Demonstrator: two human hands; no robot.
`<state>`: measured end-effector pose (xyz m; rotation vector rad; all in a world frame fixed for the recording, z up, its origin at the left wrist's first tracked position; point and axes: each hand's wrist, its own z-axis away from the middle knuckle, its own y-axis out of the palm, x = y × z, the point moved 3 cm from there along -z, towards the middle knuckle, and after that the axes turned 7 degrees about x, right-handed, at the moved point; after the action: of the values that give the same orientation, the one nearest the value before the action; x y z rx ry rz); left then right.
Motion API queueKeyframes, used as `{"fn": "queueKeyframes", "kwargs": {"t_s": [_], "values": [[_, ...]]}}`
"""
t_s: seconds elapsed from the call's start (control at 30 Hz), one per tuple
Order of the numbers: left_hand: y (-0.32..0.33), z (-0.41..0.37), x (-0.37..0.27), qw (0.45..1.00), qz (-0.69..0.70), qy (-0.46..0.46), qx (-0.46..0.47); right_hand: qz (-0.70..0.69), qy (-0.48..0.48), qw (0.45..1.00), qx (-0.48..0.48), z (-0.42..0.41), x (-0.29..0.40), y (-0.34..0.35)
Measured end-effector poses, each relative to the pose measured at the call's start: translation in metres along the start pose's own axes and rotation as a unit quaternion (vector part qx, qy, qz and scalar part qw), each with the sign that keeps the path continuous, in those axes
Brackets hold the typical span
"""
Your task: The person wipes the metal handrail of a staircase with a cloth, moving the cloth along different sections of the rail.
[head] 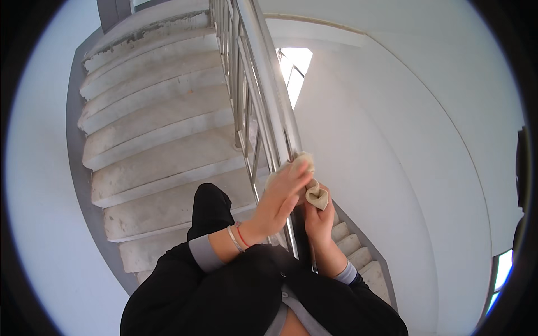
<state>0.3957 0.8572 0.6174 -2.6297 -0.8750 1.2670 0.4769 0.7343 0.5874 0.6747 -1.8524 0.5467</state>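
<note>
A polished metal handrail (269, 80) runs from the top centre down towards my body. Around it lies a beige cloth (317, 196), partly hidden by my hands. My left hand (279, 197), with a red cord and a silver bangle at the wrist, rests on the rail's left and top, its palm pressed over the cloth and its fingers slightly blurred. On the rail's right side my right hand (320, 218) grips a bunched, folded end of the same cloth between thumb and fingers.
Concrete steps (159, 147) with worn edges rise on the left beside metal balusters (237, 84). More steps (359, 256) descend at lower right, past the rail. A white wall (399, 126) curves along the right, and a bright window (296, 67) shows beyond the rail. My dark-clad knee is near the balusters.
</note>
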Motion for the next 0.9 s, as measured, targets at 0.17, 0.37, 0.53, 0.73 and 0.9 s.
{"fn": "queueKeyframes", "kwargs": {"t_s": [0.17,0.37,0.53,0.73,0.9], "values": [[-0.011,-0.003,-0.004,0.912,0.338,-0.206,-0.106,-0.155,0.013,0.988,0.009,-0.009,0.003,-0.017],[-0.018,-0.003,-0.011,0.931,0.287,-0.213,-0.080,-0.161,0.071,0.984,0.014,-0.017,0.024,-0.025],[-0.025,0.002,-0.015,0.955,0.214,-0.179,-0.104,-0.077,0.059,0.995,-0.021,-0.016,0.027,-0.038],[-0.038,-0.008,0.006,0.969,0.099,-0.189,-0.128,-0.024,-0.008,0.994,-0.103,-0.046,0.047,-0.036],[-0.048,-0.012,0.027,0.970,0.020,-0.200,-0.139,0.389,-0.187,0.901,-0.039,-0.031,0.040,-0.014]]}}
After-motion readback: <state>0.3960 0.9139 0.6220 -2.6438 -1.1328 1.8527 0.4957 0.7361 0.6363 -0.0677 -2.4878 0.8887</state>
